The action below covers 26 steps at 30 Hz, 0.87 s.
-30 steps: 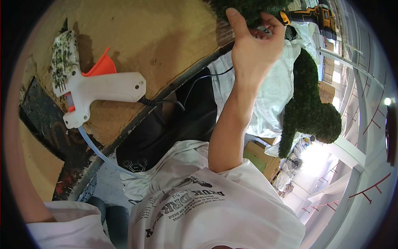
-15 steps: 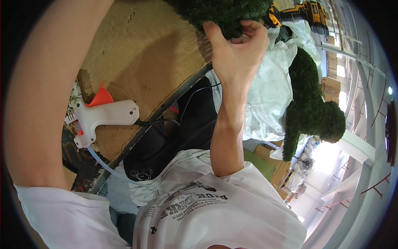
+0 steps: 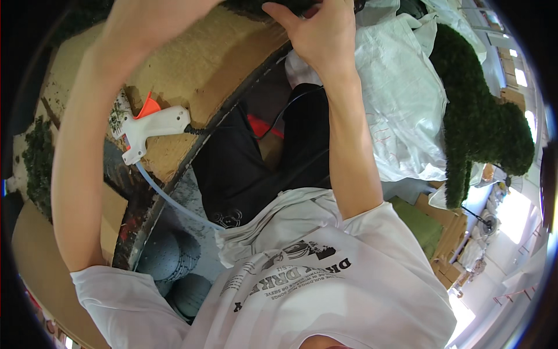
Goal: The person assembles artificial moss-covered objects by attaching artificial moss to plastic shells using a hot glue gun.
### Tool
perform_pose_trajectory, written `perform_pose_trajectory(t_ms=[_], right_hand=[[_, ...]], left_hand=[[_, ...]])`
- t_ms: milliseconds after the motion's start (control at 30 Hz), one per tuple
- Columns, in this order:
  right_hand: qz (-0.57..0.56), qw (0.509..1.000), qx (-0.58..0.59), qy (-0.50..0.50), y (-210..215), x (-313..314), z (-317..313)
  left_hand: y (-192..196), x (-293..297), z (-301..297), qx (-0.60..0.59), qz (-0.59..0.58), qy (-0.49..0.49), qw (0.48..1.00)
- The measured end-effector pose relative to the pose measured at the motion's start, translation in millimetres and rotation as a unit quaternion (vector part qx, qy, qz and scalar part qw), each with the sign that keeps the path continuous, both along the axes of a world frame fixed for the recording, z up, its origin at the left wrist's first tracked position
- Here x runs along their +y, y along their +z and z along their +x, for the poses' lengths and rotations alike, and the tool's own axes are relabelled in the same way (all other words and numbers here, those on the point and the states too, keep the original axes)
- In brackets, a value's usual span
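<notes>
At the top edge, my right hand (image 3: 319, 35) grips a dark green artificial-grass piece (image 3: 249, 6), thumb stretched along its near side. Its other fingers are partly cut off by the frame. Most of the grass piece lies beyond the picture. My left forearm (image 3: 96, 122) rises on the left and bends over the table toward that piece; the left hand itself is out of frame. Between my arms a white glue gun (image 3: 157, 124) with an orange trigger (image 3: 149, 105) lies on the cardboard-covered tabletop (image 3: 195, 70). A pale bluish glue stick (image 3: 174, 202) trails from it toward my lap.
A black cord runs from the glue gun past the dark table edge (image 3: 218, 116) over my legs. On the right are a white woven sack (image 3: 401, 99) and a grass-covered animal-shaped figure (image 3: 479, 110). Green tufts (image 3: 39, 166) lie far left; cartons and a fan (image 3: 489, 224) stand behind.
The view has shifted, so my right hand and the grass piece sit higher, at the top edge. A yellow-black power tool has left the picture; more of the table's left side shows.
</notes>
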State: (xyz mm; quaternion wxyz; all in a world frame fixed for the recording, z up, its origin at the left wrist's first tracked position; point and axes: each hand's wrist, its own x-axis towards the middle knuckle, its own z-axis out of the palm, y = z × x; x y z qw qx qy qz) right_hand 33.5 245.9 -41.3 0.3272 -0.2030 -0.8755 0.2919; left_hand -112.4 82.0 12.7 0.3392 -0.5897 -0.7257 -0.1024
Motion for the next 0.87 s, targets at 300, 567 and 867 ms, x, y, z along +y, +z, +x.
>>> perform_pose_trajectory(t_ms=[300,567,867], right_hand=[[0.017,0.999,0.05,0.016,-16,1,-1],[-0.019,0.999,0.028,0.01,-13,5,5],[-0.034,0.999,0.031,0.026,-20,6,4]], left_hand=[[-34,10,22,-0.053,-0.04,0.084,0.994],[-33,3,17,-0.156,-0.03,0.065,0.985],[-29,14,19,-0.237,-0.002,0.08,0.968]])
